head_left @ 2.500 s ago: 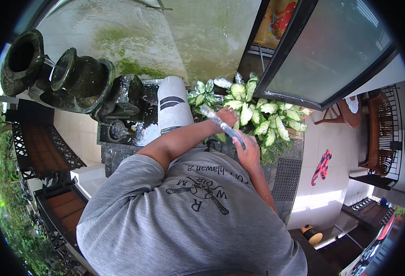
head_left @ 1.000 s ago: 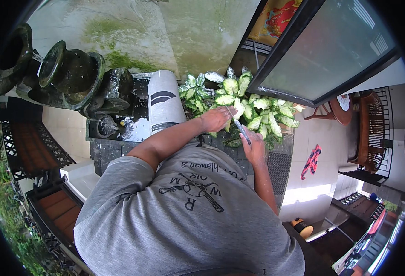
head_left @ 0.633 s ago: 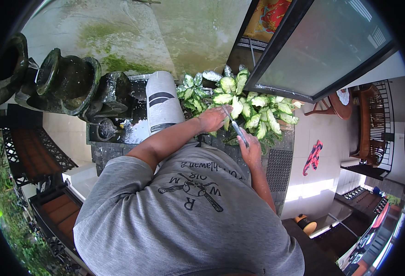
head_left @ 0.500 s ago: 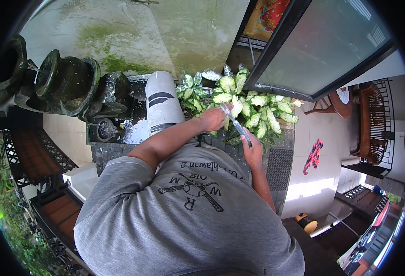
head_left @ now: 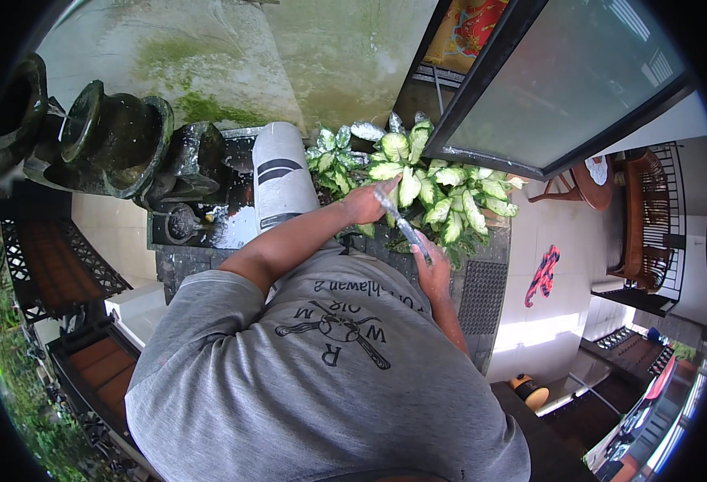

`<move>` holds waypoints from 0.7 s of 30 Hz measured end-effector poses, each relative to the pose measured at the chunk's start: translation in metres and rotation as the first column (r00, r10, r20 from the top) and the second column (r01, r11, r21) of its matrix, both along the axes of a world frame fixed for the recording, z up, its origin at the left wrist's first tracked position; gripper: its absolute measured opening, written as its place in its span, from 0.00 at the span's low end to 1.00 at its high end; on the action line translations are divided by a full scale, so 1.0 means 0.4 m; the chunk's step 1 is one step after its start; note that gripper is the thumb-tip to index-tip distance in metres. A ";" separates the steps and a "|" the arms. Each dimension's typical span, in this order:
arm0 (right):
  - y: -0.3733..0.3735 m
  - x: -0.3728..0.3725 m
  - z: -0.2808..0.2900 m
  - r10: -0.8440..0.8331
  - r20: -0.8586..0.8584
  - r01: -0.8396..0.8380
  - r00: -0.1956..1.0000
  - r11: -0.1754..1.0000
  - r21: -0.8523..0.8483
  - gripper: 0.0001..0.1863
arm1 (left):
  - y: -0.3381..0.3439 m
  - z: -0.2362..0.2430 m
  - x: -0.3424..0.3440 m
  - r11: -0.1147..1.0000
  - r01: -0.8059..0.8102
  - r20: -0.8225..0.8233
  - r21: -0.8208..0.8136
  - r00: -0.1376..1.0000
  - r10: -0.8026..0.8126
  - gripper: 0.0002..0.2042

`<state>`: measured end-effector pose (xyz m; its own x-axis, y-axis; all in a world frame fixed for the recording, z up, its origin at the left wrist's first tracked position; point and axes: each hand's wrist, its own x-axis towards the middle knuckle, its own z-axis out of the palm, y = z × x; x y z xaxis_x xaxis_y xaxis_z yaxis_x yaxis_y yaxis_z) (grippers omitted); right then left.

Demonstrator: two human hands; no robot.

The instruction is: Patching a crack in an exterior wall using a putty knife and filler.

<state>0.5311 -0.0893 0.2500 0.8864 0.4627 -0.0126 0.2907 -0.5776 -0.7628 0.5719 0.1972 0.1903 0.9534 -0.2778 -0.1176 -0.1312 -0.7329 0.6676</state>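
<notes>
A potted plant (head_left: 438,193) with green-and-white leaves stands just ahead of me, below a dark-framed glass door (head_left: 546,88). My right hand (head_left: 434,271) is shut on the near end of a long thin grey tool (head_left: 403,226) that slants up and left into the leaves. My left hand (head_left: 364,204) reaches across from the left, its fingers curled at the tool's far tip among the foliage. Whether they grip the tool, a stem or a leaf is hidden. My grey printed shirt fills the lower part of the view.
A white cylinder with black stripes (head_left: 277,181) stands left of the plant, beside dark stone urns (head_left: 108,145). A black mat (head_left: 482,297) and a red-orange object (head_left: 543,275) lie on the pale floor to the right. A wooden chair (head_left: 566,186) stands beyond.
Both hands have stayed at the plant. The tool has swung from lying nearly across the leaves to a steeper slant, and my left hand has shifted slightly left along it.
</notes>
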 end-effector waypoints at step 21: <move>0.018 0.038 -0.017 -0.231 -0.254 0.289 0.939 0.931 0.222 0.23 | -0.014 -0.029 -0.001 0.900 0.186 -0.154 0.395 0.979 -0.135 0.28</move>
